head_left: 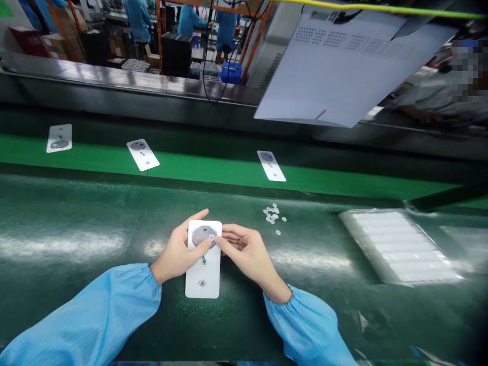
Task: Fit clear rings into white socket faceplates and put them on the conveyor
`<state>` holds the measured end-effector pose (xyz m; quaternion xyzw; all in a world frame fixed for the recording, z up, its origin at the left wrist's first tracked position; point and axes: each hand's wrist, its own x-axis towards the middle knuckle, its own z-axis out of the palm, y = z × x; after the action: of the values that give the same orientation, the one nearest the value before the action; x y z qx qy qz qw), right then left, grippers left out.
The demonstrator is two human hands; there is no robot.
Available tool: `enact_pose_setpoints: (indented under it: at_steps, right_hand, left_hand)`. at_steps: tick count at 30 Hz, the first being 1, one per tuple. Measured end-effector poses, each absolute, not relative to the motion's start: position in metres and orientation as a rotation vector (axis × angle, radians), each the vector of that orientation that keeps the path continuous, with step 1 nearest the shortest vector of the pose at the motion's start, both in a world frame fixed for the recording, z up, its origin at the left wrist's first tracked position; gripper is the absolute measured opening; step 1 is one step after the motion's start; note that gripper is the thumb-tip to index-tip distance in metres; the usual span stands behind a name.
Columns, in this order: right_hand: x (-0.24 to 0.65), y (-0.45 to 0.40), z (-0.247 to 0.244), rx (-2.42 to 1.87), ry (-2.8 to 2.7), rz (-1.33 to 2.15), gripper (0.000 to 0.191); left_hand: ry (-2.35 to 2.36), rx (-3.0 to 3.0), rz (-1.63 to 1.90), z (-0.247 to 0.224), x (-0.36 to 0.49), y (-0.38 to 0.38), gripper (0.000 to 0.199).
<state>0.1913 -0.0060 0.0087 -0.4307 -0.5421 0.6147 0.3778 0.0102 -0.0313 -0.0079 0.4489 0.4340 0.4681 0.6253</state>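
Note:
A white rectangular panel (pixel 203 282) with a grey oval at its upper end is held just over the green work surface. My left hand (pixel 180 252) grips its left edge, the thumb lying on the oval. On the other side my right hand (pixel 247 250) has its thumb at a small clear round disc (pixel 212 237) on the oval, with its fingers curled by the panel's right edge. Both thumb tips are close together at the disc. Several small clear discs (pixel 272 217) lie loose to the right of my hands.
Three similar panels (pixel 143 154) lie spaced along a bright green belt (pixel 206 162) beyond the work surface (pixel 114 218). A plastic-wrapped white pack (pixel 404 246) sits at right. Papers (pixel 343 66) hang above. People in blue (pixel 137 20) are in the background.

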Motion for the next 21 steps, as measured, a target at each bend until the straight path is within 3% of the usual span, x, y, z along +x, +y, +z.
enact_pose_setpoints:
  at_steps: [12,21]
  right_hand:
    - [0.1825,-0.0105,0.0072,-1.173,-1.364,1.471,0.028]
    - [0.1887,-0.0097,0.0109,-1.164,-1.405,1.569,0.036]
  left_hand:
    - [1.111,1.046,1.050,-0.0048,0.0128,-0.0312,0.067]
    - [1.095,1.002,1.048,-0.0051,0.0112,-0.0288,0.065]
